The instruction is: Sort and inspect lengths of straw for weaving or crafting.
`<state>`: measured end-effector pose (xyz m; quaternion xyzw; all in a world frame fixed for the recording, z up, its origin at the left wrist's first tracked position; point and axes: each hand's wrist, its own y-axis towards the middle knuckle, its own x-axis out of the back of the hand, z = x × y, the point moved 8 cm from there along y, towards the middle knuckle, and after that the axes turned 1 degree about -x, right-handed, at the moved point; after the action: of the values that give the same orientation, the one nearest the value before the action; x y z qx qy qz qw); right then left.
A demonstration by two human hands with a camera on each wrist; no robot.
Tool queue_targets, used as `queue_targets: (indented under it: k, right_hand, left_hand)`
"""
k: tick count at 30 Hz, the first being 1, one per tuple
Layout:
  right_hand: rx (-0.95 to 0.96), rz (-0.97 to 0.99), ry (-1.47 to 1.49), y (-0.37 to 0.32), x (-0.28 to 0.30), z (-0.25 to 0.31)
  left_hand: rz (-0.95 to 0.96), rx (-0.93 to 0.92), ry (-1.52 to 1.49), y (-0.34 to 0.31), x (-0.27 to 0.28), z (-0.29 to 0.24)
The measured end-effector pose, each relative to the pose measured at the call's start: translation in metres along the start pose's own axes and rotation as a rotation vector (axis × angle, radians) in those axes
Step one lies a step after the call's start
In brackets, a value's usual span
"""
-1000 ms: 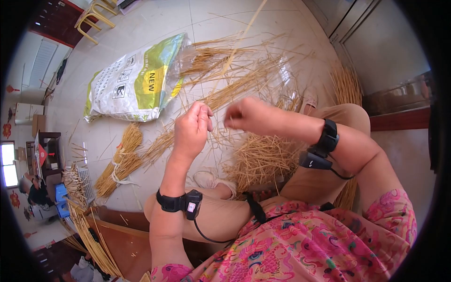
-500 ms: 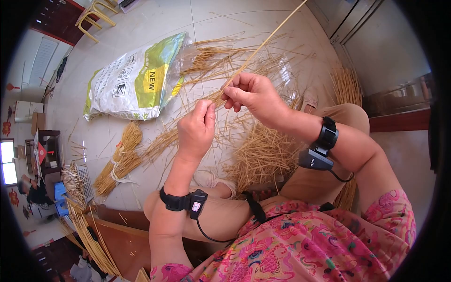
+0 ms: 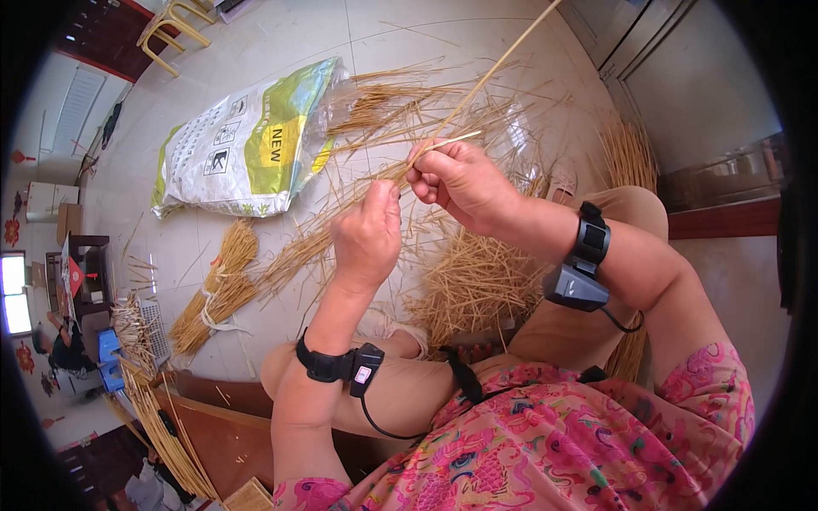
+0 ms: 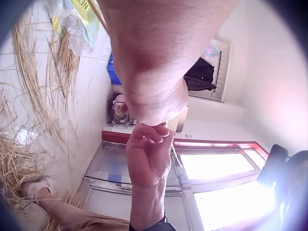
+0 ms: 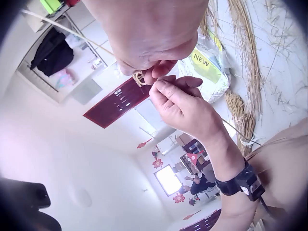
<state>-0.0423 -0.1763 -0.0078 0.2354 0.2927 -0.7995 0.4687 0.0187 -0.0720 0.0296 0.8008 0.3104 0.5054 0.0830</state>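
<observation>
In the head view, my right hand [image 3: 467, 183] pinches a long thin straw [image 3: 511, 53] between thumb and curled fingers. The stalk slants away toward the top right. A short pale straw end [image 3: 464, 136] sticks out over the same fingers. My left hand [image 3: 368, 237] is close beside it, thumb pressed on the curled index finger, gripping the straw's lower part, mostly hidden by the fingers. In the right wrist view, a small looped bit of straw [image 5: 138, 78] shows at the right fingertips, near the left hand's fingertips.
A white and green bag [image 3: 226, 157] lies on the tiled floor beyond my hands. Loose straw [image 3: 477, 289] is heaped between the feet, and a tied straw bundle [image 3: 217, 289] lies at the left. More stalks [image 3: 626, 157] stand by the cabinet.
The right hand, blurred and lower a second ago, has risen to pinch the straw. A short pale end now pokes out over it. My left hand has shifted slightly right.
</observation>
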Motion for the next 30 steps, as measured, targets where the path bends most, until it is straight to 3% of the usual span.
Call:
queue_targets:
  k: [5, 8, 11, 14, 15, 18, 22, 30]
  right_hand:
    - [-0.186, 0.044, 0.044, -0.003, -0.003, -0.020]
    - [-0.214, 0.064, -0.271, -0.009, 0.003, -0.037]
    - [-0.414, 0.429, -1.089, -0.020, -0.006, -0.052]
    - [-0.129, 0.358, -1.493, -0.017, -0.008, -0.026]
    - [-0.033, 0.257, -1.487, -0.013, -0.009, -0.011]
    - [0.095, 0.143, -0.655, -0.001, -0.008, 0.007]
    - [0.115, 0.061, -0.563, -0.005, -0.010, 0.018]
    - [0.154, 0.104, -0.386, -0.004, -0.009, 0.014]
  left_hand:
    - [-0.056, 0.041, -0.100, -0.002, -0.001, 0.001]
    - [-0.078, 0.129, -0.148, 0.000, 0.002, 0.007]
    - [-0.028, 0.180, -0.251, 0.003, 0.006, 0.013]
    - [-0.023, 0.176, -0.288, 0.003, 0.006, 0.013]
    - [-0.013, 0.181, -0.280, 0.002, 0.005, 0.013]
    - [0.024, 0.194, -0.261, 0.000, 0.002, 0.012]
    - [0.040, 0.195, -0.272, 0.000, -0.001, 0.008]
    - [0.052, 0.173, -0.284, 0.001, -0.003, 0.004]
